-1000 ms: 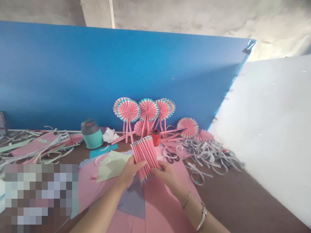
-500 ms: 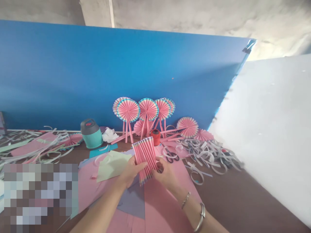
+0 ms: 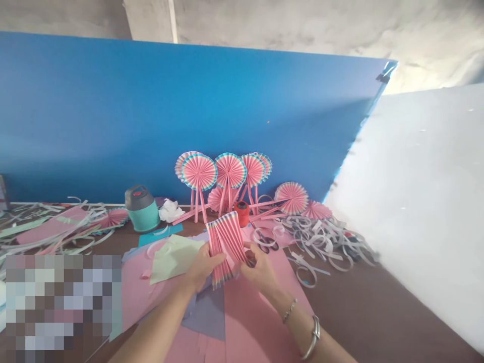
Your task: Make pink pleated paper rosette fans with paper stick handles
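Between my two hands is a pleated pink paper (image 3: 231, 237) with multicoloured edges, held tilted above the table. My left hand (image 3: 204, 264) grips its left side, the thumb lying across the folds. On the right side, my right hand (image 3: 257, 264) pinches the folds between thumb and fingers; a silver chain and a bangle are on that wrist. Pink sheets (image 3: 260, 322) and a grey-blue sheet (image 3: 207, 315) lie under the hands. Black-handled scissors (image 3: 269, 245) rest just beyond my right hand.
Round pink paper fans (image 3: 199, 172) stand against the blue partition (image 3: 227, 101). A red spool-like object (image 3: 242, 214) and a teal jar (image 3: 142, 212) with a grey lid stand behind. Paper strips (image 3: 328, 242) are heaped at right, more at left. A white panel (image 3: 427, 201) borders the right side.
The pleats in the middle of the pink paper have spread apart, showing a flatter patch beside my left thumb. Both hands keep nearly the same place.
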Action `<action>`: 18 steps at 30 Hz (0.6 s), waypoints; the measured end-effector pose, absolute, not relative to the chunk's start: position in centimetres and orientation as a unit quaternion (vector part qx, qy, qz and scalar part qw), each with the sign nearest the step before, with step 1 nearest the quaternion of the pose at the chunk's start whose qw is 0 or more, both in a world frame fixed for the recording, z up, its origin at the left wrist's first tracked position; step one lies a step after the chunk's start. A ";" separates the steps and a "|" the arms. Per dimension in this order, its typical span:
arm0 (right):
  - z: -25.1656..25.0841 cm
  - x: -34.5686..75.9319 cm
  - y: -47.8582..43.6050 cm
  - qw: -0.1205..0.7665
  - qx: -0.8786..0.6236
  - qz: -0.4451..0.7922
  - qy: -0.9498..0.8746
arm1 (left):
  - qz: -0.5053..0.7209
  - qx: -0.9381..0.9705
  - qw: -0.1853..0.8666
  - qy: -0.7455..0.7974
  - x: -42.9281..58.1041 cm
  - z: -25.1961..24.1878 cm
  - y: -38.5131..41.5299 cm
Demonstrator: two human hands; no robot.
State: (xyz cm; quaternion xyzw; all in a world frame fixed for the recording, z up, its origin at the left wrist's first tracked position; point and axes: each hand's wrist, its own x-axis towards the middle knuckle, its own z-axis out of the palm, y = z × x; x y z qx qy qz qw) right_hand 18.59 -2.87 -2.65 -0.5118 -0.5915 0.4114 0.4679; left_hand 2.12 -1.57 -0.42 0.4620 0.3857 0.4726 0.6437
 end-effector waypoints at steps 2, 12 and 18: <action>-2.5 18.5 -2.9 0.462 -0.501 0.418 -0.601 | 0.472 0.454 0.650 0.385 2.2 -0.5 -1.5; -2.8 18.2 -3.2 0.446 -0.481 0.428 -0.622 | 0.474 0.454 0.665 0.356 2.3 -0.2 -1.8; -2.6 18.0 -3.2 0.444 -0.474 0.413 -0.638 | 0.488 0.443 0.664 0.353 2.4 -0.2 -1.7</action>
